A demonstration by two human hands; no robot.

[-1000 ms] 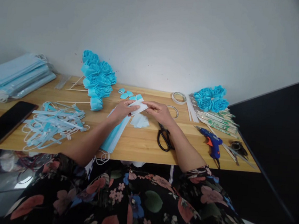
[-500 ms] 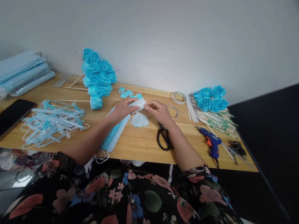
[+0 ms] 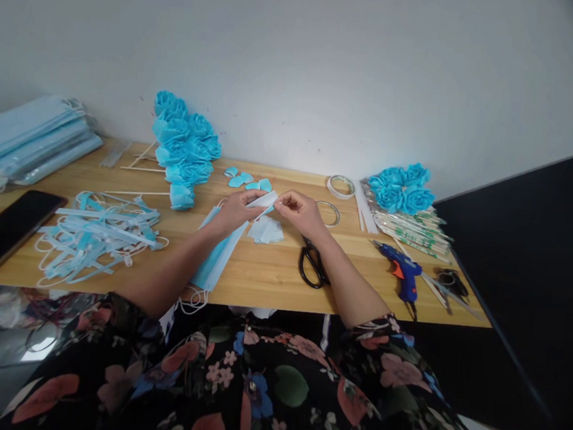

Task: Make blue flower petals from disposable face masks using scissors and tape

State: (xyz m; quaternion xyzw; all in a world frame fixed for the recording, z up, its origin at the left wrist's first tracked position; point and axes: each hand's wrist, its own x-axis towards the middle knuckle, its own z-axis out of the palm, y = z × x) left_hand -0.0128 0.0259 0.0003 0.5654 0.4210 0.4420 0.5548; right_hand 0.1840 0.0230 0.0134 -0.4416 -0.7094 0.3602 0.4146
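My left hand and my right hand meet over the middle of the wooden table. Both pinch a small pale blue-white strip of mask fabric held between them. Just under the hands lies a little pile of pale cut fabric pieces. A blue face mask lies flat below my left wrist, its ear loop hanging over the front edge. Black scissors rest by my right forearm.
A bunch of blue fabric roses lies at the back, more roses on packed sticks at right. A heap of cut mask strips, a phone, stacked masks, tape rolls and a blue glue gun surround the hands.
My hands have drawn closer together and folded the fabric strip narrower. The view has shifted slightly.
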